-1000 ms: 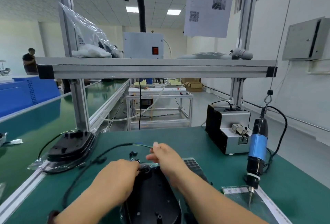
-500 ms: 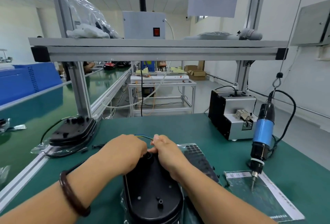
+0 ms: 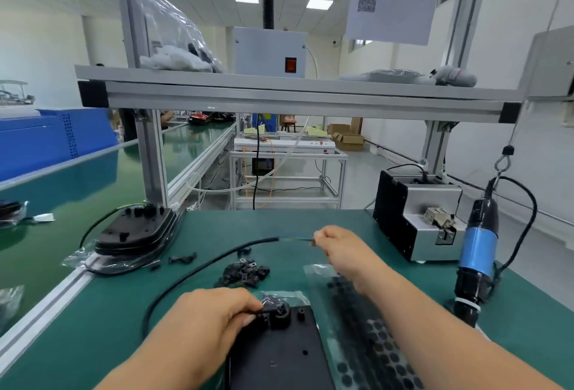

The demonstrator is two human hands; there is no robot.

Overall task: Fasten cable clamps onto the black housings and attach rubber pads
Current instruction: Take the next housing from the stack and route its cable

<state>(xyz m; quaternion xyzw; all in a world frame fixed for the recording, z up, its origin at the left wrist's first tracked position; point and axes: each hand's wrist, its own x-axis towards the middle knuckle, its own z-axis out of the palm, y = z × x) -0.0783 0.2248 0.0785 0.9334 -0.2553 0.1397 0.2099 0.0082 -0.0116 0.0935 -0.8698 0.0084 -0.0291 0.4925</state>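
The black housing [image 3: 279, 355] lies flat on the green tabletop [image 3: 102, 312] at six o'clock, at the near edge of view. It is a smooth, matte plastic shell with small screw holes and a round raised boss near its far end. The left hand [image 3: 211, 318] sits at the shell's far-left corner, its fingers curled and pinching the black cable [image 3: 198, 268] just beside that boss. The cable, a thin round cord, loops out toward nine o'clock and then arcs up toward twelve, where its jacket ends and thin coloured wires [image 3: 295, 238] show. The right hand [image 3: 344, 249], at about one o'clock from the housing, pinches the tips of those wires between curled fingers. Between the two hands lies a small heap of cable clamps [image 3: 245, 273], black and angular. Just beside the housing at three o'clock is a clear sheet of rubber pads [image 3: 372, 346] — small dark rounded dots in close rows. At ten o'clock a stack of housings [image 3: 133, 234] rests on crinkled clear film. At two o'clock a blue-and-black screwdriver [image 3: 478, 253] hangs tip down from a hook, near a boxy grey-metal and black screw feeder [image 3: 416, 218] at one o'clock. An aluminium shelf [image 3: 279, 94] spans the top of the view.
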